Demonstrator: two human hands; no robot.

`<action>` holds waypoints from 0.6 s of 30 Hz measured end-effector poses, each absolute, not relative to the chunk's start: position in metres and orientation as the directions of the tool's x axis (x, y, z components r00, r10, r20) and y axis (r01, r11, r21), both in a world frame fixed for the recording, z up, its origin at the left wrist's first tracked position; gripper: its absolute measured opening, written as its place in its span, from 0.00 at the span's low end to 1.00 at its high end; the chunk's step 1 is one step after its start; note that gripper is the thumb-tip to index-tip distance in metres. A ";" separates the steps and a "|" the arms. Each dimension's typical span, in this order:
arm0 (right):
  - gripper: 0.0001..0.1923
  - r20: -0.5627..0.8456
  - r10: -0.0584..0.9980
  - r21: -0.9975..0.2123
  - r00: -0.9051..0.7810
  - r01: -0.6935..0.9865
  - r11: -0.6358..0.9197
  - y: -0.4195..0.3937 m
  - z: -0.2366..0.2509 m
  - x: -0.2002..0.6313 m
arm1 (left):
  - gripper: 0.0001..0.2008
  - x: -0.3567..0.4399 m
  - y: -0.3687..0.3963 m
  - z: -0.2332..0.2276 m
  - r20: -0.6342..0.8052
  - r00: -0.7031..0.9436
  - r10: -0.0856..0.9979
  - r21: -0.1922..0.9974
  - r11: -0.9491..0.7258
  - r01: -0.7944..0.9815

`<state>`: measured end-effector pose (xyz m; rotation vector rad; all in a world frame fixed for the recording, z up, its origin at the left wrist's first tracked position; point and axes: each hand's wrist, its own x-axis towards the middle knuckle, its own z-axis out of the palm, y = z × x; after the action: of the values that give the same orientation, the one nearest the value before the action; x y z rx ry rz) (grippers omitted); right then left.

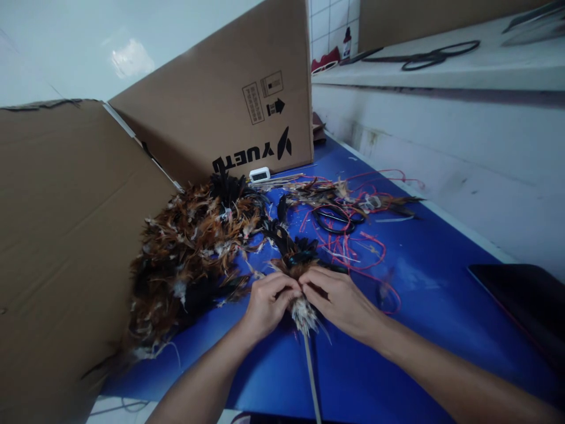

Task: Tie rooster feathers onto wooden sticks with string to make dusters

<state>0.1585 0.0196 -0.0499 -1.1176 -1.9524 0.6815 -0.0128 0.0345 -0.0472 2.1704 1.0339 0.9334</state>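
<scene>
Many feathers [198, 241] near red string [343, 242]

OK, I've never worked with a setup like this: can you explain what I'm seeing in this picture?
There is no machine here: these are a person's bare left hand and right hand. The single picture comes from a camera worn on the head, looking forward and down. Both hands' fingers pinch a feather bundle around a thin stick, which points back toward the wearer. On the blue surface lie a big pile of brown and black feathers to the left, tangled red string and a small white device. Cardboard stands behind and to the left.
</scene>
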 end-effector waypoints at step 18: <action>0.07 0.400 0.858 -0.681 -0.322 0.522 0.514 0.016 -0.051 0.158 | 0.11 -0.014 0.036 -0.050 -0.033 0.320 0.947 0.966 -0.051 0.253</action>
<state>0.1580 0.0161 -0.0514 -1.1253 -1.9982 0.5639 -0.0144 0.0361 -0.0497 1.5404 1.1350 0.8326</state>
